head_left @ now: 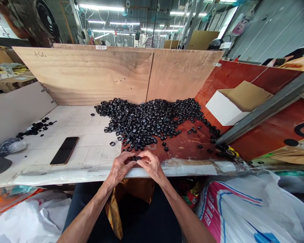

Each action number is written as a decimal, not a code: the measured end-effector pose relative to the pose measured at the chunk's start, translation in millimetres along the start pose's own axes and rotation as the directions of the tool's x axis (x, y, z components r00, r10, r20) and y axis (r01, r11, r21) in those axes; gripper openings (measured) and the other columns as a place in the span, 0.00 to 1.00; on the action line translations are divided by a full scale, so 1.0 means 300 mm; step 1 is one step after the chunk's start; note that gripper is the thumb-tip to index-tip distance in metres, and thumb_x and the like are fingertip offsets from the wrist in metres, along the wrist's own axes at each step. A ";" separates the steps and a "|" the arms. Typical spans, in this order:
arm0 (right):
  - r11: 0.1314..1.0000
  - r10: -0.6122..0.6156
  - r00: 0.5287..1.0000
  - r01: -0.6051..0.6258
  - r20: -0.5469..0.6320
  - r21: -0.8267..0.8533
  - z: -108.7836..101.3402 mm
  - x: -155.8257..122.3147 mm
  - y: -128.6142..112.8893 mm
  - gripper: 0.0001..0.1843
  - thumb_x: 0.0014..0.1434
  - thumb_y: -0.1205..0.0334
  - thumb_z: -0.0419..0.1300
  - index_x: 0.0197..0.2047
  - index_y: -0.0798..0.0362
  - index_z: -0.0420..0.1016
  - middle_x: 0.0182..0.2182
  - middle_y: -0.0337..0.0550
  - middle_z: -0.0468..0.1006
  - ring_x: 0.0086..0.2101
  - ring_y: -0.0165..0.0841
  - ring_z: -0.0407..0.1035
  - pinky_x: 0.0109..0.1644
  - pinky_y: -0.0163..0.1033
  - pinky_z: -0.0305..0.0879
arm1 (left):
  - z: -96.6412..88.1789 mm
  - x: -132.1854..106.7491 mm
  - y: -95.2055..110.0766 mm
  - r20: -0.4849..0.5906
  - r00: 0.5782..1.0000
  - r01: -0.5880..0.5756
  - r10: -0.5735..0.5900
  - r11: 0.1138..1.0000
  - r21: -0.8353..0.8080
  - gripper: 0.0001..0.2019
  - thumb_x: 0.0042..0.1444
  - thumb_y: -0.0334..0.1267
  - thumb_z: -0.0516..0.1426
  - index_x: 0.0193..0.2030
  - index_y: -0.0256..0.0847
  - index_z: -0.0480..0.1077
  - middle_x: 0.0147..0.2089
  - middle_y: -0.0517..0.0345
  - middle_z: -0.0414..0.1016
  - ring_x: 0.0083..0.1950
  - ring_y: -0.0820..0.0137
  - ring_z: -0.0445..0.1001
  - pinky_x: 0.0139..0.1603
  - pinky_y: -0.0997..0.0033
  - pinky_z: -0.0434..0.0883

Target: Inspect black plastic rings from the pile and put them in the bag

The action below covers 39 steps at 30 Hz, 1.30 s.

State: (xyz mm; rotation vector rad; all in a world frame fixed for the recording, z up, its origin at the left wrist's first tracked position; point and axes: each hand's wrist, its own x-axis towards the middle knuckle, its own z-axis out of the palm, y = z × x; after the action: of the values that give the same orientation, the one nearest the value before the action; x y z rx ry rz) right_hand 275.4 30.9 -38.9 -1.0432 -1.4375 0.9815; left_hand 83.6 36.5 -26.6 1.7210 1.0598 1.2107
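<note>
At the front edge of the table, my left hand (121, 167) and my right hand (151, 164) meet with thumbs and fingertips pinched. Between them are small black plastic parts (136, 158), partly covered by the fingers, so their exact shape is hard to make out. Just beyond my fingertips spreads a large heap of small black plastic parts (147, 121), many of them ring-shaped. A single black ring (112, 143) lies apart on the white surface to the left of the heap. Below my hands, an open yellow-brown bag (116, 212) sits at my lap with dark contents.
A phone (65, 151) lies on the white tabletop at left, near a small group of black parts (38, 127). Wooden boards (96, 74) wall the back. An open white box (224, 107) rests at right behind a metal bar (263, 104). A large plastic sack (243, 206) stands below right.
</note>
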 end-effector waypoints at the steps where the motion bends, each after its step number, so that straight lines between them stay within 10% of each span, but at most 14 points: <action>1: 1.000 -0.006 1.000 0.006 -0.015 0.021 -0.001 -0.002 0.000 0.10 0.56 0.57 0.68 0.40 0.50 0.76 0.41 0.43 0.81 0.37 0.35 0.77 0.41 0.38 0.75 | 0.001 0.001 0.002 -0.003 1.000 0.018 -0.018 1.000 -0.018 0.13 0.57 0.40 0.67 0.49 0.43 0.80 0.47 0.52 0.80 0.45 0.63 0.82 0.44 0.66 0.81; 16: 0.994 -0.081 0.997 0.080 -0.003 -0.073 0.000 -0.013 -0.049 0.10 0.60 0.60 0.65 0.46 0.49 0.81 0.43 0.44 0.84 0.39 0.36 0.79 0.45 0.39 0.75 | 0.019 -0.017 -0.009 0.090 0.969 0.245 -0.229 0.932 -0.267 0.15 0.55 0.41 0.69 0.45 0.41 0.72 0.38 0.55 0.84 0.38 0.62 0.85 0.42 0.64 0.81; 28: 0.966 -0.174 0.985 0.170 -0.007 -0.193 0.002 -0.012 -0.082 0.05 0.62 0.59 0.66 0.37 0.50 0.81 0.34 0.41 0.80 0.34 0.34 0.74 0.39 0.37 0.69 | -0.010 -0.019 0.008 0.070 0.995 -0.074 0.074 0.997 0.000 0.10 0.63 0.43 0.64 0.48 0.43 0.78 0.48 0.52 0.80 0.51 0.63 0.80 0.56 0.62 0.76; 34: 0.883 -0.237 0.972 0.217 0.004 -0.415 0.028 -0.016 -0.040 0.22 0.70 0.56 0.58 0.23 0.50 0.69 0.21 0.37 0.68 0.24 0.30 0.62 0.31 0.35 0.61 | -0.017 -0.018 0.024 0.115 0.981 -0.163 0.159 0.986 0.027 0.08 0.66 0.41 0.62 0.48 0.43 0.78 0.49 0.50 0.79 0.52 0.63 0.78 0.57 0.59 0.75; 39: 0.897 -0.238 0.971 0.206 -0.033 -0.390 0.029 -0.030 -0.046 0.13 0.69 0.53 0.58 0.36 0.50 0.77 0.28 0.41 0.75 0.28 0.32 0.68 0.34 0.35 0.66 | -0.015 -0.016 0.028 0.115 0.982 -0.151 0.149 0.988 0.013 0.08 0.66 0.41 0.62 0.48 0.43 0.78 0.49 0.51 0.79 0.52 0.63 0.78 0.58 0.60 0.74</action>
State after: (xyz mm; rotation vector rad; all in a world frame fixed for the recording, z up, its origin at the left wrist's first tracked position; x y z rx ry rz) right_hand 265.9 18.2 -29.0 -1.1518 -1.6805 0.4943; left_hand 79.9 29.5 -19.5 1.8914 0.8912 1.1811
